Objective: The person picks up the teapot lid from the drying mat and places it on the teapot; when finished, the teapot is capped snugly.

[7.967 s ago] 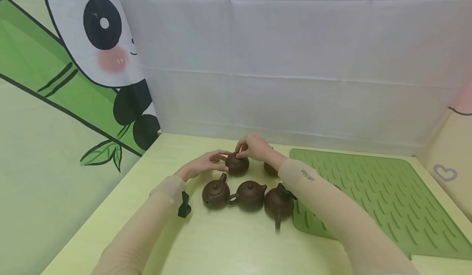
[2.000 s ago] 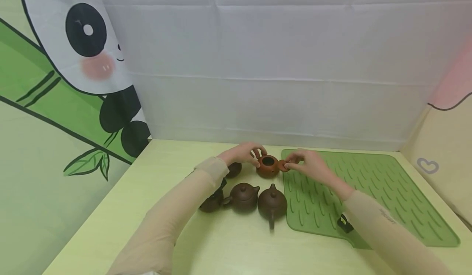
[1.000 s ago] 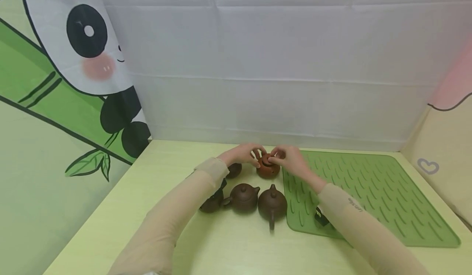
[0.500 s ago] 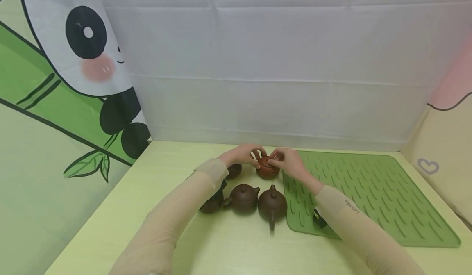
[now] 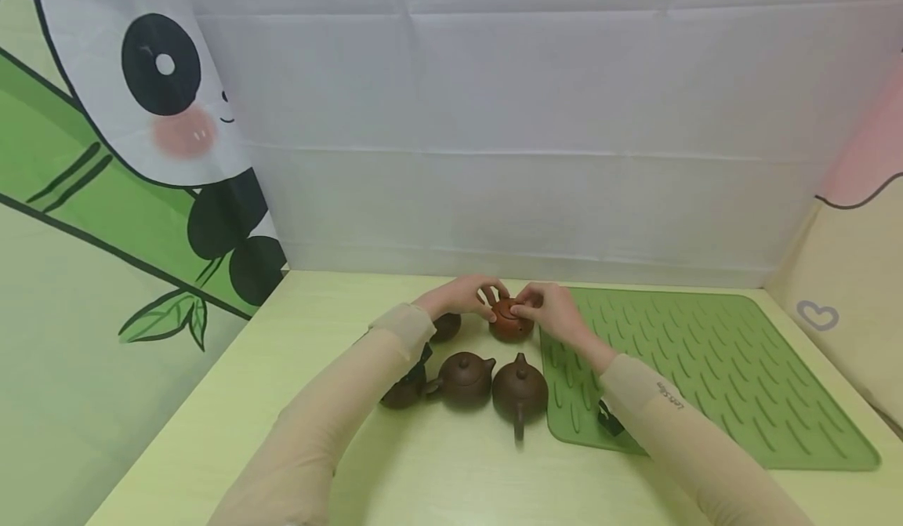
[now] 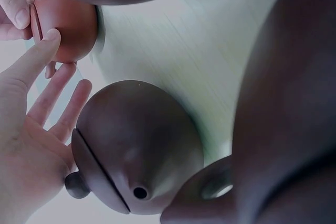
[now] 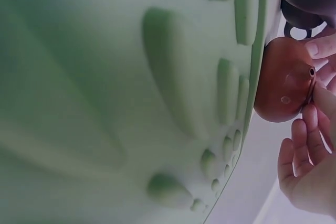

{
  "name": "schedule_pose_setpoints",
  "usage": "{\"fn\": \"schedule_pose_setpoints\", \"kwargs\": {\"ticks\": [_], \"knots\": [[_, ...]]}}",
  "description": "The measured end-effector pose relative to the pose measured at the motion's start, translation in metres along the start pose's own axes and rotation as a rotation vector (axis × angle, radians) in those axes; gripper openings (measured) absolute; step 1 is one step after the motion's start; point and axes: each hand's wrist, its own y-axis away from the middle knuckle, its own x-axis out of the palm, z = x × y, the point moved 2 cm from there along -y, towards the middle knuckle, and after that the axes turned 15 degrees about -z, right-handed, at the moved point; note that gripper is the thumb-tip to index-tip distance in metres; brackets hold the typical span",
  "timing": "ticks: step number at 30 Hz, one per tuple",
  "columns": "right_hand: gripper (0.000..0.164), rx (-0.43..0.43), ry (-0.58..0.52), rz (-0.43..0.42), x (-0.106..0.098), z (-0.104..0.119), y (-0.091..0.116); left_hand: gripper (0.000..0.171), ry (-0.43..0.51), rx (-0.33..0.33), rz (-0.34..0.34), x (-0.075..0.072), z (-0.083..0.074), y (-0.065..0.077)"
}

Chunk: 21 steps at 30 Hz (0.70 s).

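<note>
A small reddish-brown teapot (image 5: 511,330) stands on the table, left of the green mat. My left hand (image 5: 467,295) holds its body from the left; in the left wrist view, the thumb presses one side and fingers reach behind. My right hand (image 5: 557,314) pinches the teapot lid (image 5: 504,310), which sits on the opening, partly covered by the fingers. The right wrist view shows the teapot's spout and the right fingertips at the lid. Close by the left hand is a dark brown teapot (image 6: 139,140) with its lid on.
In front stand dark teapots: one in the middle (image 5: 464,381), one at the mat's edge (image 5: 520,393), one partly behind the left sleeve (image 5: 404,389). Another dark teapot (image 5: 447,327) shows behind the left wrist. A green ridged mat (image 5: 705,369) covers the table's right side.
Eight seconds ago both hands were at a dark rear teapot. Two seconds ago my right hand held the lid beside the uncovered reddish teapot; it then moved left, setting the lid on the opening.
</note>
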Motion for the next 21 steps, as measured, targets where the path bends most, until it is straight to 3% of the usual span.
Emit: {"fn": "schedule_pose_setpoints", "kwargs": {"ticks": [21], "knots": [[0.015,0.02,0.007,0.001,0.0028,0.0036,0.0074,0.045,-0.004,0.016,0.007,-0.0014,-0.0044,0.0086]]}}
